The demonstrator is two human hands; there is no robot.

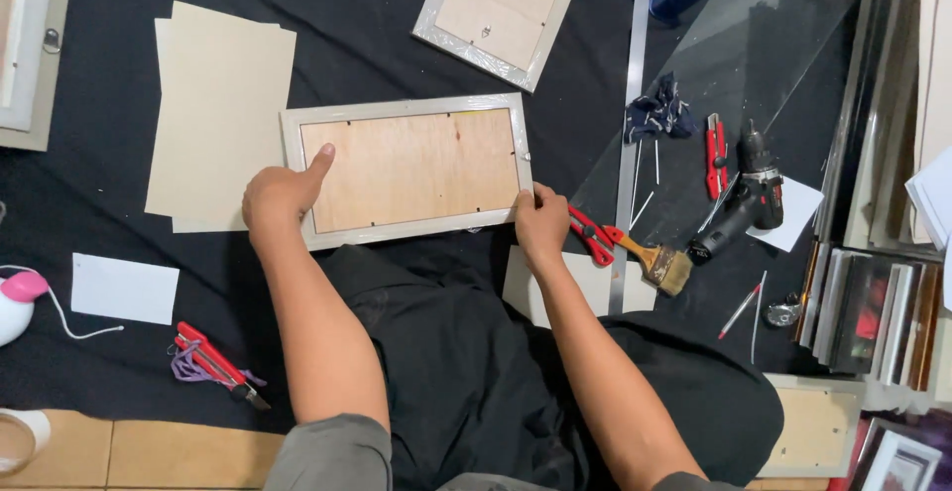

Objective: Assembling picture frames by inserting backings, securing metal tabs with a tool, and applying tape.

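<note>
Black cloth (pixel 119 352) is spread over a tan tiled floor (pixel 149 456), which is seen only at the lower edge below the cloth. A picture frame (pixel 407 170), silver-rimmed and lying face down with its plywood backing up, is taken as the landmark; it is set at the centre of the cloth, just above the person's lap.

The frame is held at both short ends. The left hand (pixel 278 198) is closed on the left rim, with the thumb laid on the backing. The right hand (pixel 540 223) is closed on the lower right corner.

Left of the frame, a stack of beige boards (pixel 218 104) is tucked partly beneath its rim. Below left of the frame, one white card (pixel 124 289) and red pliers (pixel 218 360) are seen, well apart from it. A second frame (pixel 501 10) is placed above the landmark, also face down.

Right of the frame, a long metal ruler (pixel 632 104) is laid upright, with a glass sheet (pixel 754 64) beyond it. On that side are counted one red cutter (pixel 592 235), touching the right hand, one paint brush (pixel 654 261), one red utility knife (pixel 716 154) and one cordless drill (pixel 749 193). Stacked frames (pixel 868 307) are crowded at the far right edge.

Bare cloth is found mainly between the two frames and below the boards.
</note>
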